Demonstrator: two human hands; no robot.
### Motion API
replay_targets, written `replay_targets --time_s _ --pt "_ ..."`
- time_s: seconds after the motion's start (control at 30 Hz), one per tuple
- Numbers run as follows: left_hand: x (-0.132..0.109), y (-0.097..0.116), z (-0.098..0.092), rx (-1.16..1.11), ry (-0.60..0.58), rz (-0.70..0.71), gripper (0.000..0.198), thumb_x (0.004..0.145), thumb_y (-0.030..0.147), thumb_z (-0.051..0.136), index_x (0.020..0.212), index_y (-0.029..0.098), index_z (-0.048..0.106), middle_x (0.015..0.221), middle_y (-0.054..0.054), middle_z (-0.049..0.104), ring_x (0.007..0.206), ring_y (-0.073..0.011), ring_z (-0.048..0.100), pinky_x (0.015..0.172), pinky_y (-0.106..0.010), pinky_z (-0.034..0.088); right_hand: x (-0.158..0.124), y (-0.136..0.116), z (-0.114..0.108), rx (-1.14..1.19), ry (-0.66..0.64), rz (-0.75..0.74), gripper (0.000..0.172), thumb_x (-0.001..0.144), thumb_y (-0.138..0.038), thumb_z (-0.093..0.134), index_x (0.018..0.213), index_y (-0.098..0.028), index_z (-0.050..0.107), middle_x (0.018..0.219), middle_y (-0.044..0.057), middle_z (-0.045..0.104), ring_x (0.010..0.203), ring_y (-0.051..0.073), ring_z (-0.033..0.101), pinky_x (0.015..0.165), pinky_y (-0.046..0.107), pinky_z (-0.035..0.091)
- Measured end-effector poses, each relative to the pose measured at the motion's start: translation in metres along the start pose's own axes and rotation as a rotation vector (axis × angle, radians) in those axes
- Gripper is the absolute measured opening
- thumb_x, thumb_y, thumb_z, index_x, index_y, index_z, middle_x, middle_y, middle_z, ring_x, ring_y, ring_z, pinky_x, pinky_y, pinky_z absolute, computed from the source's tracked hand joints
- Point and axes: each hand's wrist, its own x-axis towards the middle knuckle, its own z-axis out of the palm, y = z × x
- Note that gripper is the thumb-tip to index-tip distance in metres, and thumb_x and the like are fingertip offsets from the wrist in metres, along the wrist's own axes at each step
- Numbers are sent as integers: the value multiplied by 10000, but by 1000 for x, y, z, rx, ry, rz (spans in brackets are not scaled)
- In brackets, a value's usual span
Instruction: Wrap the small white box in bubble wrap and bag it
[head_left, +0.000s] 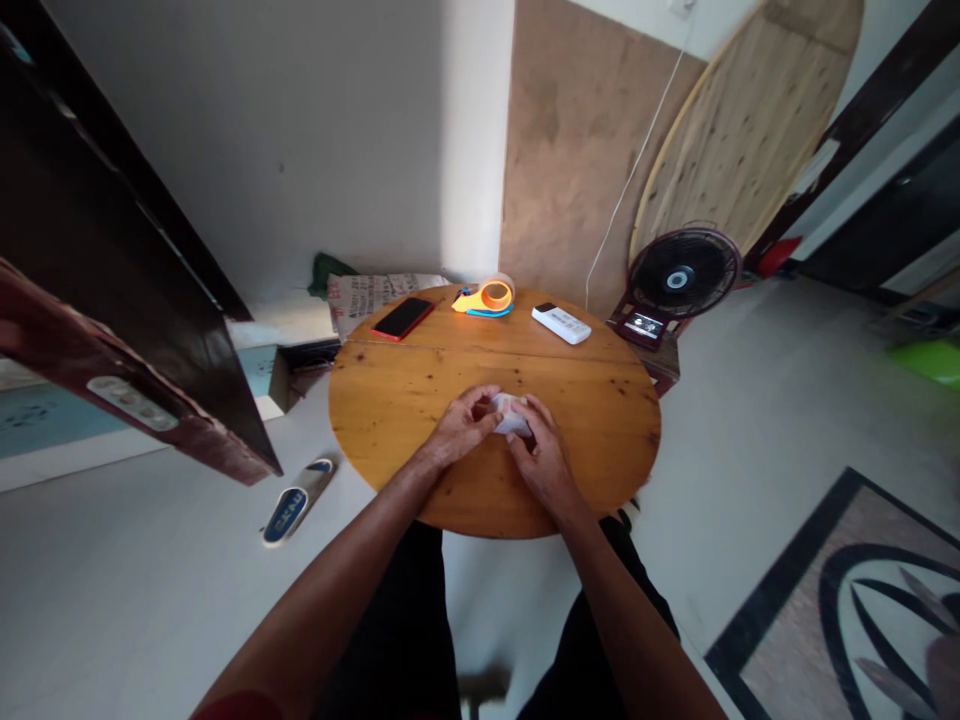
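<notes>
Both hands hold a small whitish piece with faint pinkish marks (511, 414), possibly paper or a small packet, low over the middle of a round wooden table (405, 430). Its exact kind is too small to make out. My left hand (466, 422) pinches its left side between thumb and fingers. On the right side, my right hand (541, 450) grips it with the fingers curled over the top and the thumb underneath. Part of the piece is hidden behind my fingers.
At the table's far side lie a red-edged phone (403, 318), an orange and blue tape dispenser (486, 297) and a white device with a dark end (561, 323). A fan (679, 278) stands to the right. One slipper (297, 502) is on the floor at left.
</notes>
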Motion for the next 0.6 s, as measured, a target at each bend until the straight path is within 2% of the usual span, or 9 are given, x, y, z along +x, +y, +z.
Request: replay_targets --time_s 0.17,0.33,0.47,0.6 --pt "-1 1 0 29 -18 26 490 755 389 681 1155 128 572 1044 -103 632 915 -185 603 825 -335 516 -1 -2 1 -131 22 -47 450 853 -192 480 1296 -208 557 1466 123 382 1325 287 403 1072 493 376" --pt "-1 -1 -1 56 -36 72 492 791 377 651 1203 127 555 1117 -117 613 960 -187 596 853 -335 509 -3 -7 1 -273 23 -100 478 852 -147 463 1319 -201 545 1463 142 376 1313 316 400 1045 520 382" --pt "-1 -1 -2 163 -47 174 422 836 364 606 1208 165 589 1126 -99 598 969 -182 594 863 -330 505 -4 -9 0 -286 38 -118 459 849 -141 465 1290 -209 574 1439 138 405 1281 304 436 1027 504 402" --pt "-2 4 -2 269 -55 265 305 862 326 572 1120 190 661 1076 -85 605 1022 -194 577 915 -344 484 -3 -9 -1 -241 43 -127 438 845 -142 463 1258 -201 597 1425 135 422 1287 282 441 1039 477 405"
